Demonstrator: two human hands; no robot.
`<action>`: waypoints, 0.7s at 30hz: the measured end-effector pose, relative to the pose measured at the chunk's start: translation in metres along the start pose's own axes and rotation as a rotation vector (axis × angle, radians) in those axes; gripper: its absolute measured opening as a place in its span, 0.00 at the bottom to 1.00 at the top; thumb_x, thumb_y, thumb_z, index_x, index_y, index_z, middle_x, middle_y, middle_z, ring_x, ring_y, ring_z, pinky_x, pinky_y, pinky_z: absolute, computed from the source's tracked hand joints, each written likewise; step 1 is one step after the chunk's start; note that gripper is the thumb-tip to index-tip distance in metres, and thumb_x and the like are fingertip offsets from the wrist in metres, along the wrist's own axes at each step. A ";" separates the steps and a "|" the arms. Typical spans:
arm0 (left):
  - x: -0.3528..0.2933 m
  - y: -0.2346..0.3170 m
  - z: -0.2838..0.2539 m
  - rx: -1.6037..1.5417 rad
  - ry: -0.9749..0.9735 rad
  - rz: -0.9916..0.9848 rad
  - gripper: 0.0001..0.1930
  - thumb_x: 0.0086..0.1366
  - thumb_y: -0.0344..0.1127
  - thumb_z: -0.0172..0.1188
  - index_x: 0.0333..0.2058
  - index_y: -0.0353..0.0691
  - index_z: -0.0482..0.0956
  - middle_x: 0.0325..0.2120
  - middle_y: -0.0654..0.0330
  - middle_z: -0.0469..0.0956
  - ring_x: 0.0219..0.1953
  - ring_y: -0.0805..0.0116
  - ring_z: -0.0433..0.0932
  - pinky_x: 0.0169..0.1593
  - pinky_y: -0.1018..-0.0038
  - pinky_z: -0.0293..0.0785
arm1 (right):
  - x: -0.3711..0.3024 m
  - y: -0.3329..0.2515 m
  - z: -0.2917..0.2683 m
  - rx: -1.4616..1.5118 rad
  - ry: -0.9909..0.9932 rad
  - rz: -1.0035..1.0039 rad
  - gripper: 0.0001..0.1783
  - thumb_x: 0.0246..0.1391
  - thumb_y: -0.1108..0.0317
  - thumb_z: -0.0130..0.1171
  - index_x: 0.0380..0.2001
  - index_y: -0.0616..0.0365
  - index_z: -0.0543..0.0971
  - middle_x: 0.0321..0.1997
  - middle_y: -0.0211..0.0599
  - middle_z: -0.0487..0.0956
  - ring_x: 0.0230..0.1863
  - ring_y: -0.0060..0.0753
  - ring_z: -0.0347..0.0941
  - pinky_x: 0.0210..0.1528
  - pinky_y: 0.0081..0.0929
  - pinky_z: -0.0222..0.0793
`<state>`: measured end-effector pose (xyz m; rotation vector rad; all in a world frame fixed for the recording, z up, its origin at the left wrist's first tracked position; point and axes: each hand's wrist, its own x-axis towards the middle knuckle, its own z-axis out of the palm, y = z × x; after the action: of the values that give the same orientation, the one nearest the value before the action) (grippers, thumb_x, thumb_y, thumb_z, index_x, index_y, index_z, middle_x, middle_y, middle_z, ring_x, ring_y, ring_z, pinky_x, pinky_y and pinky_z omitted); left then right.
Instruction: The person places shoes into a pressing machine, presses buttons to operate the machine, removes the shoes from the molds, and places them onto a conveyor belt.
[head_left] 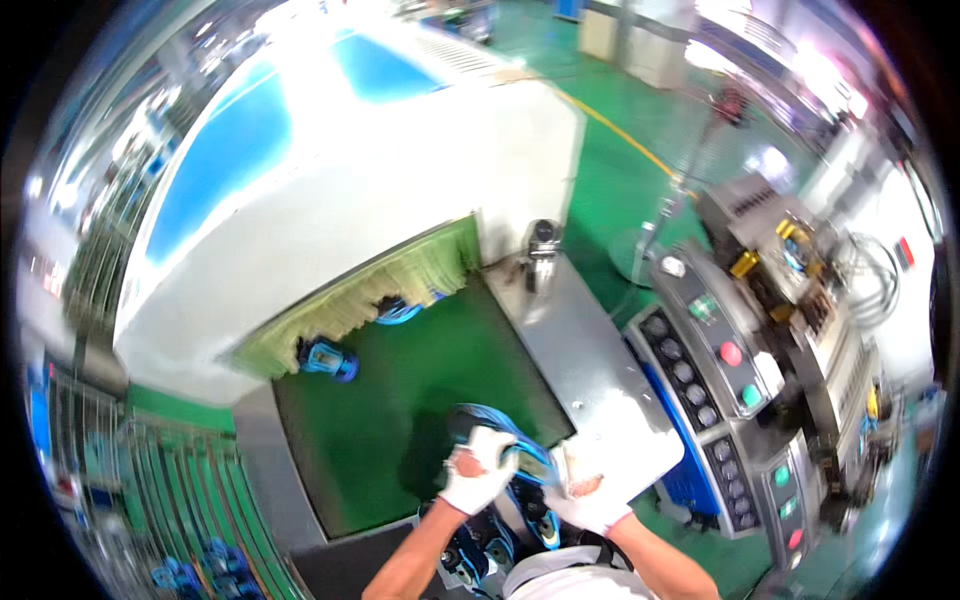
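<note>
A dark shoe with bright blue edges (497,418) is held up over the near edge of a green conveyor belt (430,370). My left hand (480,472), in a white glove, is closed on its side. My right hand (585,492), gloved too, grips the near end of the same shoe; its fingertips are partly hidden. Just below my hands, close to my body, are more black and blue shoes (478,548). Farther along the belt lies a blue and black shoe (328,358), and another blue one (398,312) shows at the fringe curtain.
A large white machine (400,180) with a yellowish fringe curtain (360,300) spans the belt's far end. On the right are a metal ledge (580,340), a control panel with buttons (715,340) and another machine (800,270). A metal rack (190,480) holding blue shoes stands at left.
</note>
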<state>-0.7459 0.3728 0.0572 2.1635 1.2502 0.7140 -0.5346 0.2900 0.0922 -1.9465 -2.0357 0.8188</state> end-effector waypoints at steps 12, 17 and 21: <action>0.106 0.375 0.103 -0.321 -0.091 0.985 0.27 0.58 0.17 0.64 0.57 0.35 0.71 0.57 0.48 0.70 0.53 0.52 0.76 0.58 0.59 0.74 | -0.230 0.174 -0.073 0.991 0.666 0.625 0.49 0.38 0.39 0.77 0.51 0.71 0.76 0.44 0.50 0.82 0.43 0.39 0.81 0.48 0.35 0.77; 0.107 0.455 0.202 -0.796 -0.327 0.542 0.26 0.68 0.16 0.50 0.64 0.35 0.65 0.59 0.52 0.70 0.58 0.62 0.75 0.63 0.66 0.72 | -0.358 0.170 -0.125 1.812 1.142 0.354 0.20 0.55 0.73 0.68 0.52 0.63 0.80 0.43 0.33 0.83 0.41 0.25 0.79 0.46 0.27 0.77; 0.119 0.523 0.311 -0.759 -0.664 0.542 0.27 0.69 0.24 0.53 0.66 0.32 0.60 0.61 0.46 0.67 0.65 0.53 0.69 0.67 0.61 0.68 | -0.393 0.206 -0.112 1.790 1.531 0.491 0.08 0.54 0.70 0.70 0.36 0.62 0.84 0.29 0.26 0.80 0.26 0.18 0.72 0.28 0.22 0.67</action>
<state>-0.1711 0.1973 0.2088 1.8141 0.0105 0.4784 -0.2595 -0.0684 0.1648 -0.9708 0.2775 0.4352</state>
